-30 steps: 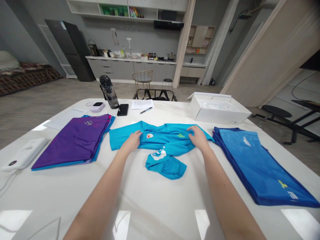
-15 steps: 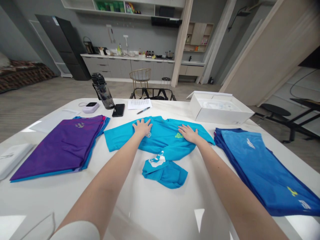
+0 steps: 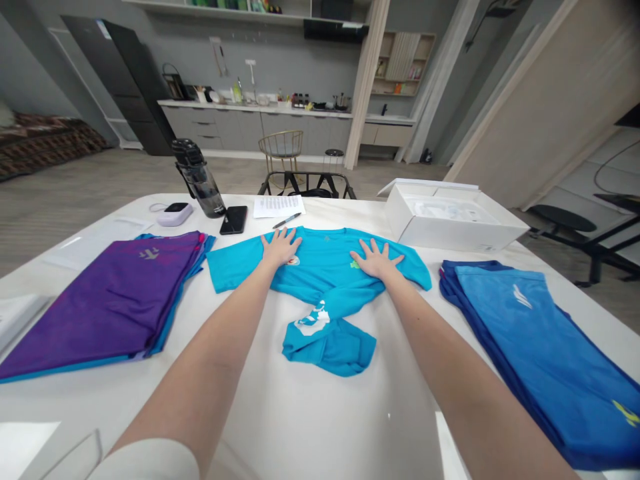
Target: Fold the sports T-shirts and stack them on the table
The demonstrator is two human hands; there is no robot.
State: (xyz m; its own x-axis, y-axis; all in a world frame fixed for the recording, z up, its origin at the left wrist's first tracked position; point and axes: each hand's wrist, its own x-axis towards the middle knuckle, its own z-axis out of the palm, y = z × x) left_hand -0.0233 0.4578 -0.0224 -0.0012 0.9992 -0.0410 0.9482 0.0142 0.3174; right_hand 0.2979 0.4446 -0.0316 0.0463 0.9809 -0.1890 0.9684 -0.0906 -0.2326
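Observation:
A turquoise T-shirt [image 3: 325,267] lies on the white table [image 3: 320,420], its shoulders and sleeves spread wide at the far side. Its lower part is bunched and twisted toward me, with a white print showing. My left hand [image 3: 280,248] rests flat on the shirt's left shoulder area, fingers spread. On the right chest, my right hand [image 3: 376,260] presses down with its fingers apart, partly covering a small green logo. Neither hand grips the cloth.
Folded purple clothes [image 3: 115,300] lie at left, folded blue clothes [image 3: 530,340] at right. Behind the shirt are a water bottle [image 3: 200,180], a phone [image 3: 234,220], a printed sheet [image 3: 278,206], a pen [image 3: 287,221] and an open white box [image 3: 453,217].
My right hand's fingers have spread wider, and the shirt's neckline and shoulders look smoother and straighter. My left hand has shifted slightly left. The view has tilted a little.

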